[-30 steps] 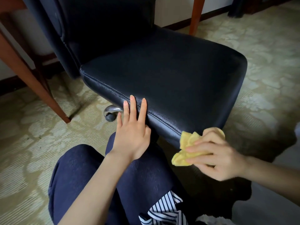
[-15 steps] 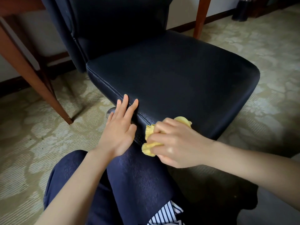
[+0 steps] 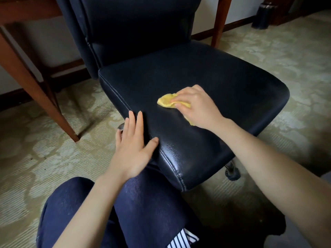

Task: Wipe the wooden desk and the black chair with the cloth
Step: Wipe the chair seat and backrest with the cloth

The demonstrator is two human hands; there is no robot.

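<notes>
Level: we find the room dim, colours muted.
Source: soft light reaches us from 1 o'clock, where the carpet (image 3: pixel 286 56) is palest.
Glare: we see a sheen on the chair (image 3: pixel 179 158) seat's near corner.
Shadows: deepest under the seat, at 5 o'clock.
Edges: wide-angle bend; corners darken.
Focus: we see the centre sharp, the 5 o'clock corner soft.

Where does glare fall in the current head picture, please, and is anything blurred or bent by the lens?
In the head view, glare streaks the near front corner of the black chair; the yellow cloth under the right hand looks sharp; the desk leg leans outward, perhaps lens distortion; the lower right corner lies in deep shadow.
</notes>
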